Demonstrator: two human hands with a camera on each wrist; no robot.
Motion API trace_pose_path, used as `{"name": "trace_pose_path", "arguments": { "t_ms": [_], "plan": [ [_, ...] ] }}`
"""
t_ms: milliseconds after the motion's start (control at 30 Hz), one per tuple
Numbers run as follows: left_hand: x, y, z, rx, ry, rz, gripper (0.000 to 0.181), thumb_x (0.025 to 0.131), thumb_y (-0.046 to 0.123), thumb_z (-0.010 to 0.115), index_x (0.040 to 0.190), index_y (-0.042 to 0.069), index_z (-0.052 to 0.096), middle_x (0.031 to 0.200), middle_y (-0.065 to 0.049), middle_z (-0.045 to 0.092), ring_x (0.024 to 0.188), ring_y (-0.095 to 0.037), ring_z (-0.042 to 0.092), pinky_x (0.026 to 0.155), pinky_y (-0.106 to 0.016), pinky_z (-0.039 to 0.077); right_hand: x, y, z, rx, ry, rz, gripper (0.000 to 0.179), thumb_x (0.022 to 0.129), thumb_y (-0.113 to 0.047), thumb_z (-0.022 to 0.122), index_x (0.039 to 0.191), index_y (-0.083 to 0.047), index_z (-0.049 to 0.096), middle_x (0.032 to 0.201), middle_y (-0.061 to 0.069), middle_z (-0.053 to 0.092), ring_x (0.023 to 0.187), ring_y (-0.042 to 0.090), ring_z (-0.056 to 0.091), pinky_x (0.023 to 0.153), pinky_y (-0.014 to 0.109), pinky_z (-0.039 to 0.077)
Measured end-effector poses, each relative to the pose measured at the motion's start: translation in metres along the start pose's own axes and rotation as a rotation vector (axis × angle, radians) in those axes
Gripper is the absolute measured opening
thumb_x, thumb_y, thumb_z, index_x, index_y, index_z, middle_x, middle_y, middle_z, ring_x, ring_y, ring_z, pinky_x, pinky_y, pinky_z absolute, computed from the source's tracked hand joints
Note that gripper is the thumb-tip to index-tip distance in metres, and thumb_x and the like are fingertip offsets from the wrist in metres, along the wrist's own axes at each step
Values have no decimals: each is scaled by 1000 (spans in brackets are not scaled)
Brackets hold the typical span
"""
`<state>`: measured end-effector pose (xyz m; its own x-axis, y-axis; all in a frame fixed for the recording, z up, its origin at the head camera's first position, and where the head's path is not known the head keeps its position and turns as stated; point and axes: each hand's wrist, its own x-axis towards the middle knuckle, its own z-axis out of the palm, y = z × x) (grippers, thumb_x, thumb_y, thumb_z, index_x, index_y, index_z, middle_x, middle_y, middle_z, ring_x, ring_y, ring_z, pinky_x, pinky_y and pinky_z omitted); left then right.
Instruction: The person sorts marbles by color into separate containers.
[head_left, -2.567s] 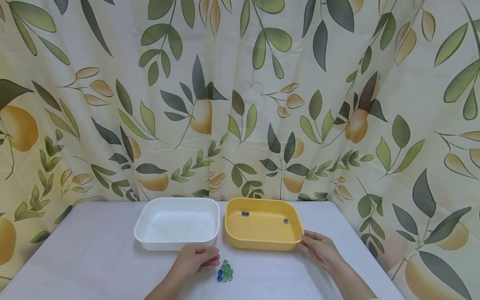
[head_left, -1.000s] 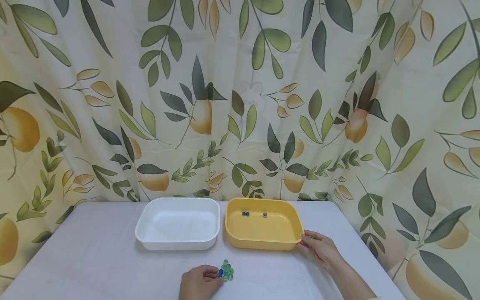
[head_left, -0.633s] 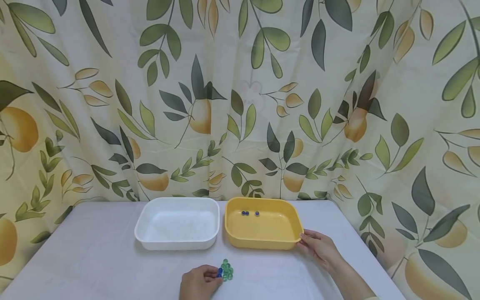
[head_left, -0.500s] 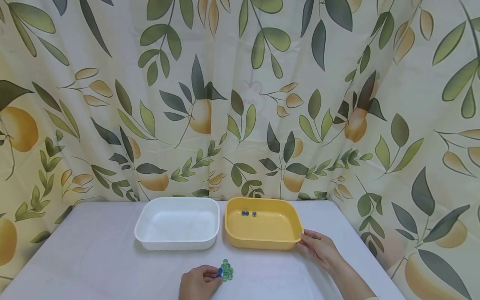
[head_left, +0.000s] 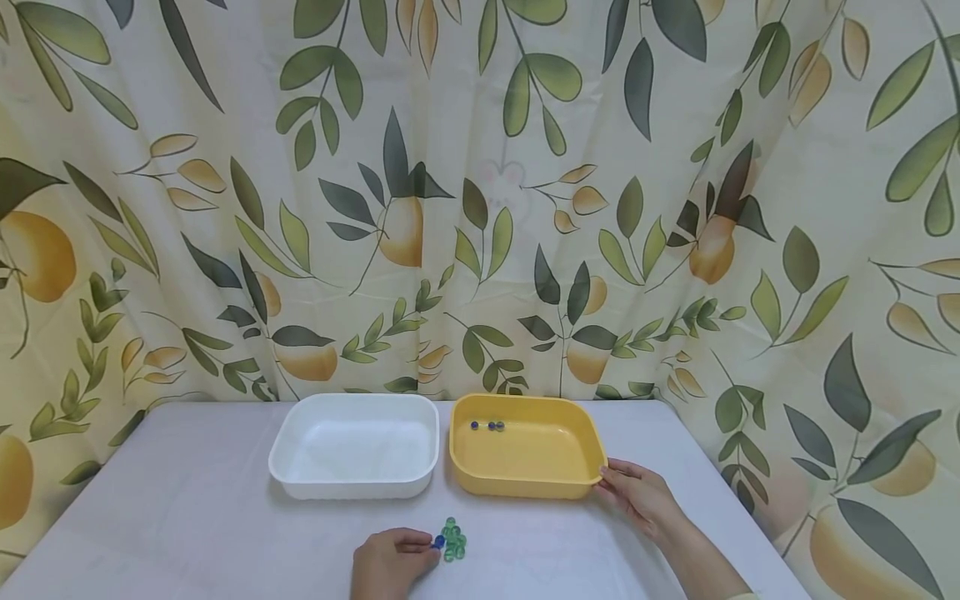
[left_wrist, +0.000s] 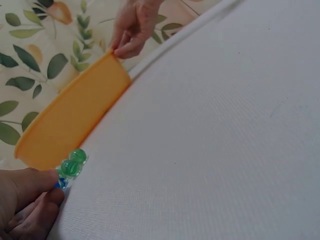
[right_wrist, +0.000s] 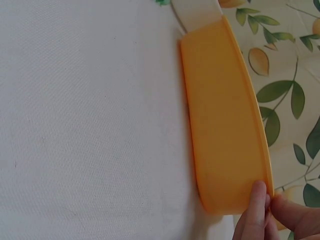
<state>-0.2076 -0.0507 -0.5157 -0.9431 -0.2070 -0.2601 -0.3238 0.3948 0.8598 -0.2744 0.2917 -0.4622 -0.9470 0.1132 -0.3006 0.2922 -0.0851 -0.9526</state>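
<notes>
My left hand [head_left: 390, 562] is low at the table's front, its thumb and fingertips pinching a blue marble, mostly hidden by the fingers. Another blue marble [head_left: 439, 542] sits right at those fingertips, against a small cluster of green marbles [head_left: 454, 542]. In the left wrist view, green marbles [left_wrist: 71, 167] show just past the thumb, with a bit of blue below them. My right hand [head_left: 637, 498] grips the right front corner of a yellow tray [head_left: 525, 486], thumb on the rim and fingers along the outside wall. Three dark blue marbles [head_left: 475, 425] lie inside the tray near its back left.
A white tray [head_left: 352, 491] stands left of the yellow one, with a narrow gap between them. Both rest on a white-covered table [head_left: 187, 517]. Behind it hangs a curtain [head_left: 480, 208] printed with leaves and fruit.
My left hand came down to the marbles and has just drawn slightly left. A marble in the yellow tray rolled left to the other two, and one now lies apart further left. The right hand stays put.
</notes>
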Motion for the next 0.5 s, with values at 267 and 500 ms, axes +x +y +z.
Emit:
{"name": "trace_pose_path", "arguments": {
  "t_ms": [267,500],
  "plan": [
    [2,-4,-8,-30,-49,37,25,75,25,85,94,11,76,80,0,75,80,-17,71,82,-49,54,0,0,1,0,2,-2,57,96,1,58,141,20,29,99,11,66,81,12,69,82,29,58],
    [7,-4,-15,-77,-147,2,29,79,29,82,99,9,75,84,-2,75,79,-16,70,75,-39,57,0,-1,0,-5,-1,0,56,97,0,58,142,19,30,98,11,67,81,11,69,82,29,58]
  ]
}}
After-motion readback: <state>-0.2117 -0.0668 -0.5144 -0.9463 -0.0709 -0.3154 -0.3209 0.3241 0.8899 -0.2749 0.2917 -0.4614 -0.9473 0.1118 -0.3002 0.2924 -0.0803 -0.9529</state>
